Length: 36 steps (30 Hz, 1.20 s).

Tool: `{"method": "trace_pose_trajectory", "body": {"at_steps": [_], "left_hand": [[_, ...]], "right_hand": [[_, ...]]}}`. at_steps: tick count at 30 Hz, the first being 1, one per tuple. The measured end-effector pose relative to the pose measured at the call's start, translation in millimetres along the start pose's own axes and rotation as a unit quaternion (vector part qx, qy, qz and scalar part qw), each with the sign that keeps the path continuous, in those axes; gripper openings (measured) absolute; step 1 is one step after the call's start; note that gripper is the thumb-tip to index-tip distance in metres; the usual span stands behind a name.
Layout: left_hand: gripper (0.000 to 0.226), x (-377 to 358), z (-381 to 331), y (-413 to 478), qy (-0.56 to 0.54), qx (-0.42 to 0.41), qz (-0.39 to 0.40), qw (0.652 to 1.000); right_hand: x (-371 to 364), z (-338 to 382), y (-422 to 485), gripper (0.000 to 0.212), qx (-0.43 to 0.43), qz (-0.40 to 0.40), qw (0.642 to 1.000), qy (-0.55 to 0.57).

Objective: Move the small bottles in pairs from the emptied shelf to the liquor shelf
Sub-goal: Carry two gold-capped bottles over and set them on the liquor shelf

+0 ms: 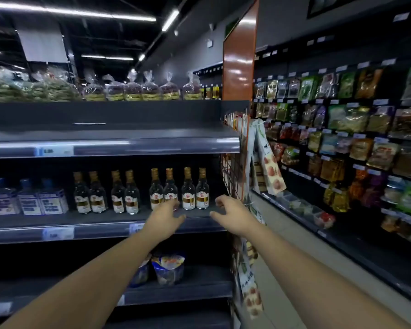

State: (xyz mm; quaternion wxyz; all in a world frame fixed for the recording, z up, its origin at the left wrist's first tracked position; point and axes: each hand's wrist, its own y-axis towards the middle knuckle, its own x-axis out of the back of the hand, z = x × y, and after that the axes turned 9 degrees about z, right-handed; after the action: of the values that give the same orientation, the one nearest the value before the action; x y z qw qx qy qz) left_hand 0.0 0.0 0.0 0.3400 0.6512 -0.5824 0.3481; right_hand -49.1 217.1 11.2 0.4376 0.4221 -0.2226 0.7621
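Room: we stand in a dim shop aisle under long ceiling lights [170, 20], with a glossy orange column [240, 60] at the end of the rack and a pale floor [282, 245] to the right
Liquor shelf [105, 218]: a dark board with a shiny price rail along its front, third level down
Small bottles [188, 191]: we count eight, clear with gold caps, upright in four pairs on the right half of the liquor shelf
Blue-capped bottles [29, 200]: on the same shelf, at its left
Emptied shelf [128, 134]: the dark level just above
Bagged goods [150, 89]: in a row on the top level
Bowl packs [169, 269]: on the level below the liquor
Left hand [163, 218]: fingers loosely spread and holding nothing, in front of the third pair; we cannot tell whether it touches a bottle
Right hand [230, 214]: fingers relaxed and apart, holding nothing, at the shelf's right end beside the wire rack [230, 172]
Wall shelves [354, 129]: across the aisle, packed with hanging packets
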Motion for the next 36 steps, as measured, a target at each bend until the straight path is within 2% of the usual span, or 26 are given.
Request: {"method": "trace_pose_trajectory", "body": {"at_steps": [6, 12, 18, 24, 30, 36], "left_hand": [[0.059, -16.6, 0.9, 44.7, -0.051, 0.052, -0.030, 0.997], [0.051, -30.8, 4.0, 75.9, -0.082, 0.067, -0.059, 0.993], [0.022, -46.4, 7.5, 99.6, -0.109, 0.085, -0.119, 0.983], [0.023, -60.0, 13.6, 109.6, -0.108, 0.069, -0.160, 0.979], [0.033, -69.7, 15.5, 105.9, -0.105, 0.041, -0.179, 0.977], [0.039, -68.0, 16.2, 103.9, -0.123, 0.035, -0.163, 0.978]], "right_hand": [[-3.9, -25.1, 56.6, 0.058, -0.009, 0.031, 0.999, 0.017], [-15.4, -38.1, 100.8, 0.055, -0.027, 0.010, 0.997, 0.071], [-27.3, -42.0, 129.5, 0.048, -0.028, 0.003, 0.993, 0.118], [-41.1, -48.0, 144.3, 0.046, -0.008, 0.003, 0.984, 0.175], [-43.6, -59.3, 144.9, 0.049, 0.008, 0.007, 0.979, 0.203], [-40.9, -66.2, 139.5, 0.046, 0.013, 0.010, 0.980, 0.198]]}}
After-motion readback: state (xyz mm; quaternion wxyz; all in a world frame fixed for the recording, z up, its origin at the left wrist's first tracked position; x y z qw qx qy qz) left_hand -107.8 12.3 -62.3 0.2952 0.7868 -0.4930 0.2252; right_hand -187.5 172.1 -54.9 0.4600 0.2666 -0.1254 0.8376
